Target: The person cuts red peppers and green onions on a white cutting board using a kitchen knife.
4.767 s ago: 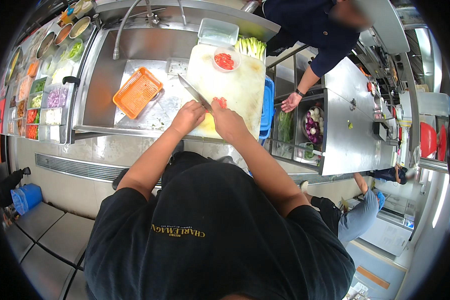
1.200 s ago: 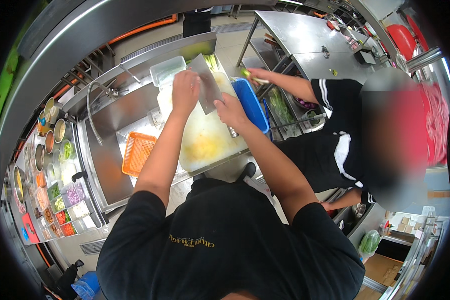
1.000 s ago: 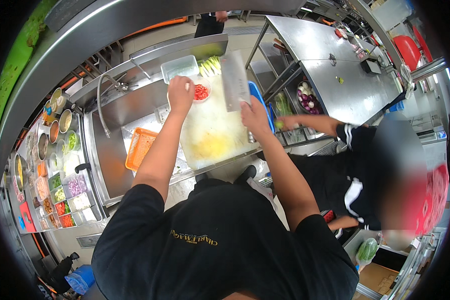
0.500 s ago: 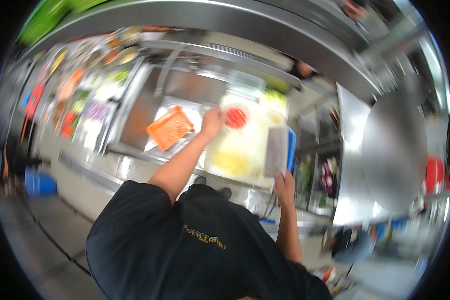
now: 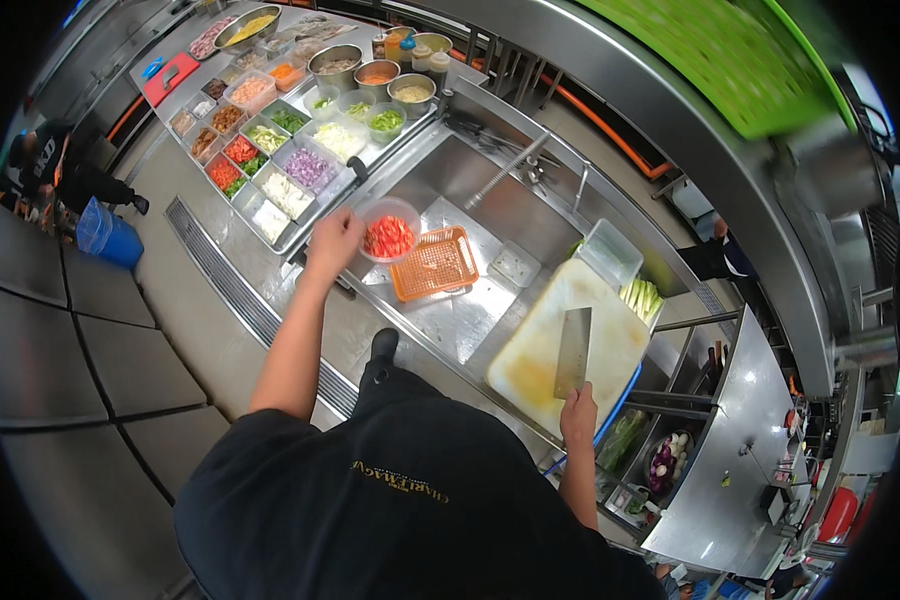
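Note:
My left hand (image 5: 335, 237) holds a clear round bowl (image 5: 388, 230) of chopped red vegetable over the left part of the steel sink (image 5: 490, 215), next to an orange basket (image 5: 435, 265). My right hand (image 5: 577, 412) grips the handle of a broad cleaver (image 5: 573, 352). The cleaver blade lies flat over a pale cutting board (image 5: 545, 345), which rests across the sink's right end.
Trays and metal pots of chopped ingredients (image 5: 290, 150) fill the counter left of the sink. A clear tub (image 5: 610, 255) and green stalks (image 5: 642, 297) sit beyond the board. A blue bin (image 5: 110, 235) stands on the floor. Another person (image 5: 715, 255) is at the far right.
My left hand has lifted the bowl of red vegetable off the board and carried it left over the sink. The cleaver now lies lower on the board. My view has swung around.

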{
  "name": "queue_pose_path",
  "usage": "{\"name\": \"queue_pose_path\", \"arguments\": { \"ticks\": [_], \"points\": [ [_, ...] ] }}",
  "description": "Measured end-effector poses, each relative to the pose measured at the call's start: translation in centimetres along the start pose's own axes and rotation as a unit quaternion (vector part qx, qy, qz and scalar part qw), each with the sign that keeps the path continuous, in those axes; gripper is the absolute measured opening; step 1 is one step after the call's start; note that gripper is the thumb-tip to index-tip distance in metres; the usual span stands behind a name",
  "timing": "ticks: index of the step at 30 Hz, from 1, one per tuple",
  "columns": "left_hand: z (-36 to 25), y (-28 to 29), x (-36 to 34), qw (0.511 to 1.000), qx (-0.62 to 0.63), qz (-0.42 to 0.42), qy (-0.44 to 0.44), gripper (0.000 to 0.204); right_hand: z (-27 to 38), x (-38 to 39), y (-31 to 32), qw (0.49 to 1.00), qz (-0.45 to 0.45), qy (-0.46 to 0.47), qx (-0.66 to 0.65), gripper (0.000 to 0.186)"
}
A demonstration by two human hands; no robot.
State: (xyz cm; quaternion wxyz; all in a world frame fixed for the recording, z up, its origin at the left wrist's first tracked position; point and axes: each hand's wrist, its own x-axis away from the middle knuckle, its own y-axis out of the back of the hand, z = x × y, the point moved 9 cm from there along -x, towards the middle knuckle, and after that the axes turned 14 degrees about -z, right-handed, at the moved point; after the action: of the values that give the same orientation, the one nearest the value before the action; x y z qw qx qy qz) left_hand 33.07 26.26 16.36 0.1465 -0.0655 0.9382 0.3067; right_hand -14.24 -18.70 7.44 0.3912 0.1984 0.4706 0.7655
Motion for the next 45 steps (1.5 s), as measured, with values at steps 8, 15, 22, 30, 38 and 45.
{"name": "queue_pose_path", "arguments": {
  "ticks": [8,15,22,30,38,45],
  "points": [
    [6.2,-8.9,-28.6,0.996,-0.045,-0.021,-0.074,0.035,5.5,-0.2,-2.0,0.996,-0.07,-0.052,0.03,0.016],
    [13.8,-20.6,-36.9,0.984,-0.145,0.085,-0.053,0.045,8.0,2.3,-3.2,0.982,-0.131,-0.125,-0.058,0.015],
    [1.1,-17.2,-29.6,0.968,0.013,-0.021,-0.251,0.033,11.3,5.6,-4.4,0.953,-0.109,-0.19,-0.207,0.011],
    [-16.4,-38.9,-8.2,0.841,0.045,0.269,-0.467,0.032,17.1,4.0,-7.7,0.959,-0.05,-0.156,-0.232,0.011],
    [-13.7,-51.6,-8.7,0.8,-0.189,0.311,-0.476,0.031,17.6,6.7,-8.2,0.964,-0.041,-0.141,-0.221,0.018],
    [5.5,-45.2,4.9,0.66,0.165,0.613,0.401,0.028,15.0,7.3,-10.7,0.929,0.055,-0.241,-0.276,0.01]
  ]
}}
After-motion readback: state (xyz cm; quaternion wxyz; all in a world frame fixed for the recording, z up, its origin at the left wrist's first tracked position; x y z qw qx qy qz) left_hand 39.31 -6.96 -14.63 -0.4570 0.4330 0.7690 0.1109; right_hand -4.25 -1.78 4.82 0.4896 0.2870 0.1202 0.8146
